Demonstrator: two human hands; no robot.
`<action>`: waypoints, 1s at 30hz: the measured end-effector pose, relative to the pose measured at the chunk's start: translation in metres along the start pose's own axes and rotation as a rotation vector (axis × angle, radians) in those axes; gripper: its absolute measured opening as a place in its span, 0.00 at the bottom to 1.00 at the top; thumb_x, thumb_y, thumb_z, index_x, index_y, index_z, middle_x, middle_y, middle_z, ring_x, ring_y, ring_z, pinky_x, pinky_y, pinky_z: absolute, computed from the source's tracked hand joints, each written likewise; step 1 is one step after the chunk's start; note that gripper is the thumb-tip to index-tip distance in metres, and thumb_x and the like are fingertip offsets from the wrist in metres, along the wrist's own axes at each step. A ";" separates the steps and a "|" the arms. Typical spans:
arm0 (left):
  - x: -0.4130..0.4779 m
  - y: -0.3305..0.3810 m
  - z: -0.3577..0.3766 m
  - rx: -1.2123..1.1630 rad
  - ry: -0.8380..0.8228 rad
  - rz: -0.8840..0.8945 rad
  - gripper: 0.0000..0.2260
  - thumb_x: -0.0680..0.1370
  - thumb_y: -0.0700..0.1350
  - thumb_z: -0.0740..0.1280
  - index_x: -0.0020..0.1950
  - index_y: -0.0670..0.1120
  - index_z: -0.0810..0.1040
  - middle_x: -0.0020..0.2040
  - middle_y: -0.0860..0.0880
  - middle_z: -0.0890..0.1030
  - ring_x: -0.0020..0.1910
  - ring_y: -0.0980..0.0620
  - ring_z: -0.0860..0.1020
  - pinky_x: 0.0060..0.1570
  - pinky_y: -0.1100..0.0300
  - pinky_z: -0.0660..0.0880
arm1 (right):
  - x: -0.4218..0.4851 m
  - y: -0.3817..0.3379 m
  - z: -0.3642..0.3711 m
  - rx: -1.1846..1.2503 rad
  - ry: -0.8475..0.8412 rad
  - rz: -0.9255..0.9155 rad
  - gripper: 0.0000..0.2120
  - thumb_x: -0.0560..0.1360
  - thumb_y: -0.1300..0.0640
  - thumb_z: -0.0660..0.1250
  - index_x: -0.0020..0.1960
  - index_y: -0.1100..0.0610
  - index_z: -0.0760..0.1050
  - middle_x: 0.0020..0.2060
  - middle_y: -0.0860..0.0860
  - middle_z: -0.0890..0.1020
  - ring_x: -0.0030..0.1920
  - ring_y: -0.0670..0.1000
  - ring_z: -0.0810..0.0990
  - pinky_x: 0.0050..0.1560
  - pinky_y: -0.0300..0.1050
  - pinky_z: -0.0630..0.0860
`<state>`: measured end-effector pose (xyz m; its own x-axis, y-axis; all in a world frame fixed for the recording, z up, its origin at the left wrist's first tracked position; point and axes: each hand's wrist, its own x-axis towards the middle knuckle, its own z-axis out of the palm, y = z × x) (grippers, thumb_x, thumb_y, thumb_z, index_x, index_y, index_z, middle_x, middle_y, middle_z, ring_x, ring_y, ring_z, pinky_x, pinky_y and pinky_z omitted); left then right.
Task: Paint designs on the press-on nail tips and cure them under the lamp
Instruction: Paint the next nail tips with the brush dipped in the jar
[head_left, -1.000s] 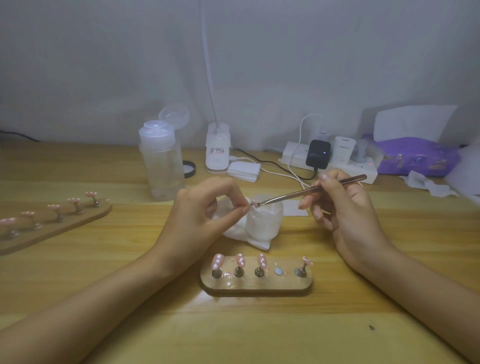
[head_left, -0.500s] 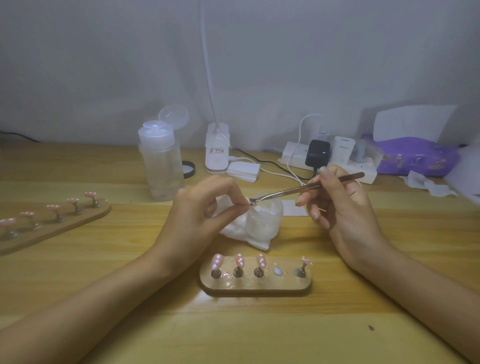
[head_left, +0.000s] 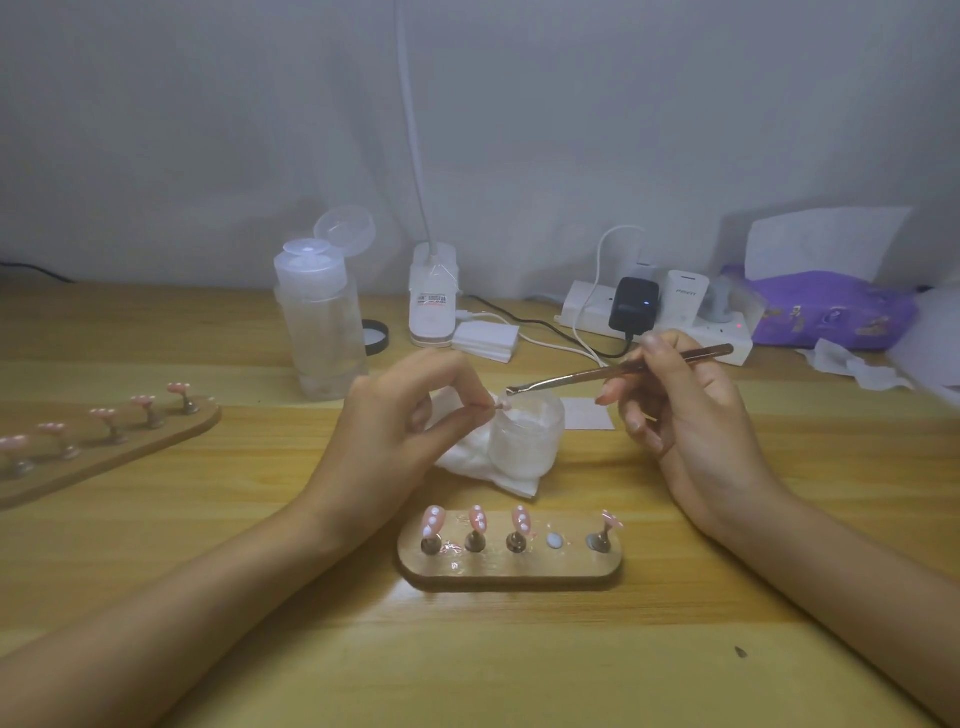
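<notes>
Nail tip (head_left: 503, 406) pinched over the white jar (head_left: 530, 434).
The left hand (head_left: 400, 415) pinched it between thumb and forefinger; the right hand (head_left: 691, 415) had its fingers curled round a slim metal tool (head_left: 582, 376), whose end was just above the tip. A white charger (head_left: 687, 301) seemed to read "PISEN".

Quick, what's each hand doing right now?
Left hand: pinching a nail tip.
Right hand: gripping the tool.
</notes>
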<state>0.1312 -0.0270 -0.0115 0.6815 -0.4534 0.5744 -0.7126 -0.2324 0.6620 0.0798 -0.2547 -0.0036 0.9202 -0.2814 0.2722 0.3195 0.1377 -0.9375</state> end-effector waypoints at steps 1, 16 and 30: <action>0.000 0.000 0.000 -0.001 -0.001 -0.002 0.04 0.76 0.46 0.70 0.42 0.48 0.79 0.43 0.52 0.81 0.35 0.52 0.68 0.35 0.63 0.65 | 0.000 -0.001 0.000 0.021 -0.016 -0.011 0.12 0.80 0.49 0.64 0.38 0.49 0.73 0.32 0.55 0.83 0.24 0.46 0.72 0.23 0.34 0.65; -0.001 -0.001 0.001 -0.020 -0.003 -0.024 0.04 0.75 0.47 0.71 0.41 0.49 0.79 0.42 0.53 0.80 0.31 0.55 0.64 0.35 0.60 0.66 | -0.001 0.000 0.000 -0.045 0.025 0.004 0.11 0.83 0.56 0.59 0.41 0.55 0.69 0.30 0.55 0.82 0.24 0.46 0.71 0.22 0.33 0.63; -0.001 0.000 0.001 -0.033 -0.004 -0.047 0.06 0.75 0.48 0.71 0.40 0.49 0.78 0.39 0.51 0.79 0.29 0.56 0.63 0.33 0.65 0.63 | -0.004 -0.003 0.003 -0.043 -0.017 -0.042 0.12 0.83 0.54 0.59 0.41 0.55 0.69 0.30 0.56 0.82 0.24 0.47 0.71 0.22 0.35 0.62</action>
<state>0.1303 -0.0275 -0.0127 0.7137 -0.4457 0.5404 -0.6736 -0.2249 0.7040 0.0756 -0.2509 -0.0017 0.9101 -0.2694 0.3148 0.3481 0.0850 -0.9336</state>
